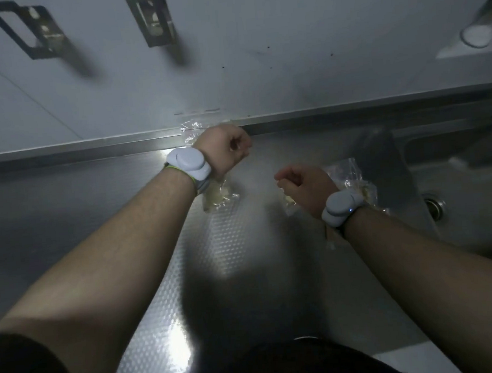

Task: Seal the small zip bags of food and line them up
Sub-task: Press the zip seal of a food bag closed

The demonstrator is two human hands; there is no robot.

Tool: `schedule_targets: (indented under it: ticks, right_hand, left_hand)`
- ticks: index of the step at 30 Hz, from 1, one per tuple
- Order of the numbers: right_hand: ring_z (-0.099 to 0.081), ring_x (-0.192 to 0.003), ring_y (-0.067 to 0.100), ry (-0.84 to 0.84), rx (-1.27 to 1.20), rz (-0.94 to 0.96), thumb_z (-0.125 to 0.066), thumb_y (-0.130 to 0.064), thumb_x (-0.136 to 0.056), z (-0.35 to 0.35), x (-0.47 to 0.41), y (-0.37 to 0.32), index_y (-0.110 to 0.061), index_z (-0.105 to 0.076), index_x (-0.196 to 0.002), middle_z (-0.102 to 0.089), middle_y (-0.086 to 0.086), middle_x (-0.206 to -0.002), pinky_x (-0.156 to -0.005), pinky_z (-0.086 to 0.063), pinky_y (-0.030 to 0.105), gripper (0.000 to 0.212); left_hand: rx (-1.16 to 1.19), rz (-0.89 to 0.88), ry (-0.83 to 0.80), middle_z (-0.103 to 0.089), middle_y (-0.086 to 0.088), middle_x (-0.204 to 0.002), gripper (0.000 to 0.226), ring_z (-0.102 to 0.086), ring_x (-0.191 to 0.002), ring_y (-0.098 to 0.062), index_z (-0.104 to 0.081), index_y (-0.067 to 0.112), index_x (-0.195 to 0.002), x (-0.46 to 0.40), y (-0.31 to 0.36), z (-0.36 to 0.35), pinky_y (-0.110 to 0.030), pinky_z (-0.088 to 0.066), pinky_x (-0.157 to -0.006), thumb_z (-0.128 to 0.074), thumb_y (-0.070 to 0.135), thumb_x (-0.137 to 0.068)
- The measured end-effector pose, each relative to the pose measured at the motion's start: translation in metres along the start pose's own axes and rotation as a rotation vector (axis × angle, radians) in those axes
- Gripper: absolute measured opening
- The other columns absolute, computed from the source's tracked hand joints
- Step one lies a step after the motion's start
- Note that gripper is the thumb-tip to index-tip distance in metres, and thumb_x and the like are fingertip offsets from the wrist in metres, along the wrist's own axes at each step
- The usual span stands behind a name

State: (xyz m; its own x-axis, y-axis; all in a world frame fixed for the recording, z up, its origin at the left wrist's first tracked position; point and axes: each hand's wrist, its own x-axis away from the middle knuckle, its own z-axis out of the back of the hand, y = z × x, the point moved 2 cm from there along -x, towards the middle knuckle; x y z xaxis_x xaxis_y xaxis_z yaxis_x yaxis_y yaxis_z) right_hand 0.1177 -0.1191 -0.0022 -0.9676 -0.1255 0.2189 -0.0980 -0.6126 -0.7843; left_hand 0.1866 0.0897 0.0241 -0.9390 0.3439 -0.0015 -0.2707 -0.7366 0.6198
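Observation:
My left hand [224,149] is curled into a fist at the back of the steel counter [243,245]. It is against a clear zip bag [190,132] that leans on the backsplash. A second zip bag with pale food [220,196] lies under my left wrist. My right hand [303,186] hovers lower and to the right, fingers curled. A bag of pale food [289,203] lies just beneath its fingers, and whether it grips that bag is hidden. Another clear bag [348,175] lies beyond my right wrist. Both wrists wear grey bands.
A sink basin [468,186] with a drain [434,206] lies right of the bags. Behind the counter a raised steel ledge [88,145] meets the wall, which carries two metal brackets [152,20]. A tap [477,34] is at the upper right.

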Motion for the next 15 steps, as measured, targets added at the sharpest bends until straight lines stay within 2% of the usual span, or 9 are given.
schedule_targets:
  ticks: [3,8,12,15]
  right_hand:
    - [-0.066,-0.076,0.014,0.042,0.002,-0.035,-0.063,-0.020,-0.081,0.014,0.012,0.013,-0.029,-0.067,-0.085,-0.069,-0.007,-0.082,-0.075,-0.053,0.029,0.010]
    - [-0.061,-0.074,0.008,0.169,0.033,-0.106,-0.060,-0.020,-0.082,0.038,0.034,0.040,-0.027,-0.067,-0.089,-0.065,-0.012,-0.078,-0.066,-0.043,0.013,0.012]
    - [-0.063,-0.086,0.019,0.276,0.045,-0.235,-0.058,-0.016,-0.082,0.052,0.037,0.069,-0.019,-0.065,-0.102,-0.066,-0.001,-0.091,-0.076,-0.046,0.023,0.021]
    - [-0.058,-0.101,0.029,0.317,0.121,-0.342,-0.064,-0.026,-0.078,0.060,0.032,0.087,-0.015,-0.058,-0.114,-0.063,0.011,-0.109,-0.083,-0.042,0.027,0.039]
  left_hand:
    - [0.020,-0.030,-0.039,-0.070,-0.001,-0.091,0.009,-0.064,-0.079,-0.019,-0.071,0.017,-0.089,0.002,0.020,-0.024,-0.031,-0.052,-0.074,-0.069,0.017,-0.080]
    - [0.054,-0.058,-0.120,-0.071,-0.003,-0.089,0.011,-0.064,-0.078,-0.018,-0.071,0.014,-0.091,0.004,0.049,-0.065,-0.027,-0.050,-0.072,-0.070,0.015,-0.080]
    - [0.091,0.004,-0.201,-0.070,0.000,-0.092,0.015,-0.063,-0.080,-0.016,-0.069,0.016,-0.096,0.008,0.065,-0.095,-0.027,-0.051,-0.076,-0.070,0.016,-0.081]
    - [0.144,0.110,-0.313,-0.067,-0.002,-0.102,0.032,-0.065,-0.086,-0.019,-0.061,0.019,-0.111,0.016,0.072,-0.115,-0.030,-0.053,-0.080,-0.071,0.022,-0.081]
